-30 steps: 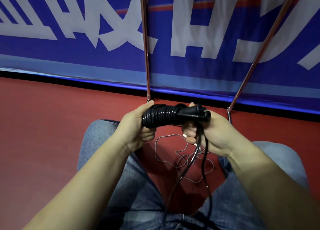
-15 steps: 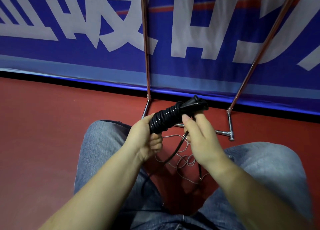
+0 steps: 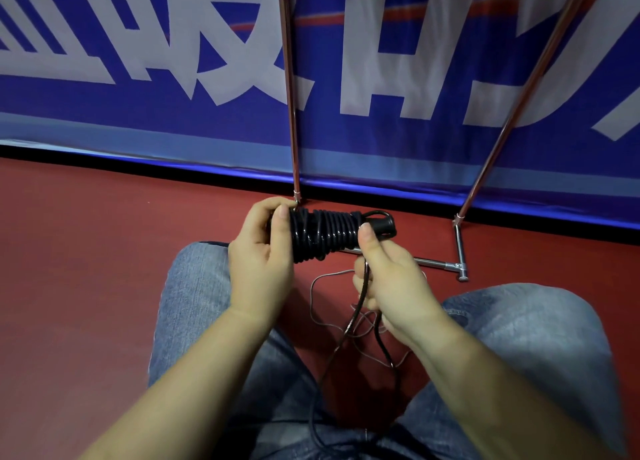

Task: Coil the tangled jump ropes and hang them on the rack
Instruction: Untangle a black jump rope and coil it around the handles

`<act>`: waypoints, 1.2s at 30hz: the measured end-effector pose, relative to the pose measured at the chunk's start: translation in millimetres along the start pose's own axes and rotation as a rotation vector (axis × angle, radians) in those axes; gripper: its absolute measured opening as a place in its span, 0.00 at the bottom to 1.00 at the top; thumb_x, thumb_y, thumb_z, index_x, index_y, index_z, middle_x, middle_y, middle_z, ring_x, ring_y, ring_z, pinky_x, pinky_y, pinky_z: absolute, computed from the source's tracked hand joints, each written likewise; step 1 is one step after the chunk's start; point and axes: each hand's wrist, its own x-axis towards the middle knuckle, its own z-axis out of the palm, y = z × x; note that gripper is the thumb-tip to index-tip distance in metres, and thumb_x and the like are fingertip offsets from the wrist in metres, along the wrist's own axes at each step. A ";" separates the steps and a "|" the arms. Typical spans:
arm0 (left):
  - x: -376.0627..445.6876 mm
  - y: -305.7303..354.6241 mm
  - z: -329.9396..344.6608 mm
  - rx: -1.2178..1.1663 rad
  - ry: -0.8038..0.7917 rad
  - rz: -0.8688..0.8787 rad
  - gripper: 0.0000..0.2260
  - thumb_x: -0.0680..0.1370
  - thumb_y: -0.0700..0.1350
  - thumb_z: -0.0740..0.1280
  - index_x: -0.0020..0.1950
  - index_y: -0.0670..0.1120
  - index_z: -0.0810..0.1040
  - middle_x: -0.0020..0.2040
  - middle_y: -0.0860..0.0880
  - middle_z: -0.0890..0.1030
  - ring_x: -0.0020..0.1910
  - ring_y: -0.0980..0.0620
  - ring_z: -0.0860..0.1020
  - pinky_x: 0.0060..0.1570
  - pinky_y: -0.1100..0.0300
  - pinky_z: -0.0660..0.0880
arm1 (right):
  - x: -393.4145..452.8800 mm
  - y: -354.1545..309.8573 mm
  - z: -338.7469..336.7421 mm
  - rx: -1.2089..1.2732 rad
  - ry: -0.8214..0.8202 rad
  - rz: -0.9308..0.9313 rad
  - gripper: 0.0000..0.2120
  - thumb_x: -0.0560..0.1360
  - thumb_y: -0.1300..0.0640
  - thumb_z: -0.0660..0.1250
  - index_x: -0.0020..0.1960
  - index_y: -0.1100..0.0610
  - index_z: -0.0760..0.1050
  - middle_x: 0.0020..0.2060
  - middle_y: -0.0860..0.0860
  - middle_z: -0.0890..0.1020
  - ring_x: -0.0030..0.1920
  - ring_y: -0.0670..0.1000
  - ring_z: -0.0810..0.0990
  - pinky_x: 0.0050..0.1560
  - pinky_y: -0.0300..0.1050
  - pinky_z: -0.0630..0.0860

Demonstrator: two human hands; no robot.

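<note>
A black jump rope [image 3: 325,234] is wound in tight turns around its handles, held level in front of me. My left hand [image 3: 263,255] grips the left end of the bundle. My right hand [image 3: 384,286] pinches the loose black cord just below the right handle end [image 3: 382,222], thumb up against the coil. The free cord [image 3: 349,335] hangs down between my knees. A thin pale rope [image 3: 325,307] lies tangled on the red floor under my hands. The metal rack's poles [image 3: 291,113] rise right behind the bundle.
The rack's base bar [image 3: 440,264] and right foot [image 3: 460,251] lie on the red floor just past my right hand; its second pole [image 3: 519,96] leans up to the right. A blue banner wall [image 3: 138,120] closes the far side. My jeans-clad knees [image 3: 194,286] flank the ropes.
The bundle has gone from tilted back to level. My right hand moved from open beside the handle end to pinching the hanging cord under it. My left hand kept its hold.
</note>
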 end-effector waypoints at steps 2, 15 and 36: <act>3.9 0.2 -3.1 -0.029 -0.057 -0.024 0.09 0.76 0.55 0.57 0.46 0.56 0.75 0.40 0.64 0.79 0.40 0.64 0.76 0.42 0.67 0.72 | -2.3 -5.7 -3.3 0.039 -0.048 -0.001 0.17 0.77 0.48 0.59 0.33 0.55 0.64 0.25 0.50 0.61 0.24 0.47 0.59 0.20 0.34 0.56; 30.2 19.2 -16.0 0.144 -0.901 -0.538 0.24 0.62 0.61 0.73 0.48 0.44 0.79 0.37 0.50 0.83 0.35 0.54 0.80 0.38 0.62 0.75 | 5.5 5.1 -25.9 -0.240 -0.065 -0.071 0.21 0.67 0.35 0.60 0.27 0.50 0.61 0.20 0.44 0.61 0.22 0.45 0.57 0.24 0.39 0.55; 12.8 18.4 5.3 -0.208 -0.626 -0.480 0.11 0.76 0.46 0.66 0.55 0.42 0.78 0.37 0.46 0.75 0.32 0.56 0.74 0.32 0.66 0.71 | 14.4 1.8 -28.7 -0.575 -0.062 -0.131 0.10 0.73 0.55 0.64 0.37 0.60 0.71 0.27 0.50 0.69 0.29 0.48 0.66 0.33 0.46 0.63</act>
